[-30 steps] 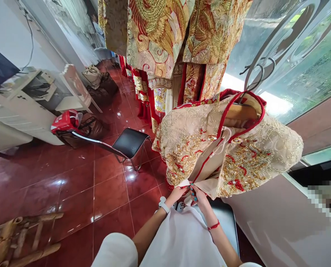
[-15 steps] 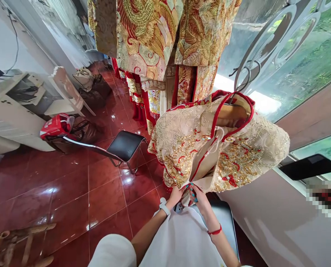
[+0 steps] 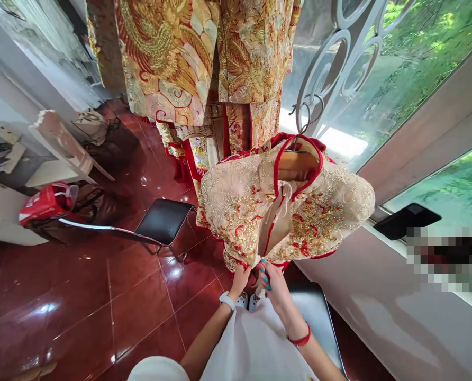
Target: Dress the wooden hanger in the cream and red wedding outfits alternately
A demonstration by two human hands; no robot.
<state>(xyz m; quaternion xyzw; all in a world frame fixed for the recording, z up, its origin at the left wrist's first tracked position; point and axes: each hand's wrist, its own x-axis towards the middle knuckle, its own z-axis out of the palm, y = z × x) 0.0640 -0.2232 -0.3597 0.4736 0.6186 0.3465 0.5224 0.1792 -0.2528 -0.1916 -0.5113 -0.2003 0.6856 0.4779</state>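
An embroidered jacket [image 3: 236,203], cream with gold beading and red trim, hangs by a hanger [image 3: 305,121] in front of me. White cords dangle at its collar, and its front gapes in the upper part. My left hand [image 3: 241,278] is closed on the lower front edge of one panel. Close beside it, my right hand [image 3: 272,278], with turquoise nails, pinches the other panel's edge. The two edges come together between my fingers, whose tips are partly hidden by the cloth.
Gold-and-red embroidered garments [image 3: 168,69] hang behind the jacket. A black chair [image 3: 165,219] stands left, beyond it a red bag [image 3: 47,203]. A dark seat [image 3: 315,317] is at my right. A phone [image 3: 408,219] lies on the window ledge, near a scrolled metal frame [image 3: 339,58].
The jacket's front edges, spread apart lower down before, now meet at my hands. My right hand sits a little more upright. The whole view has shifted, moving the surroundings leftward.
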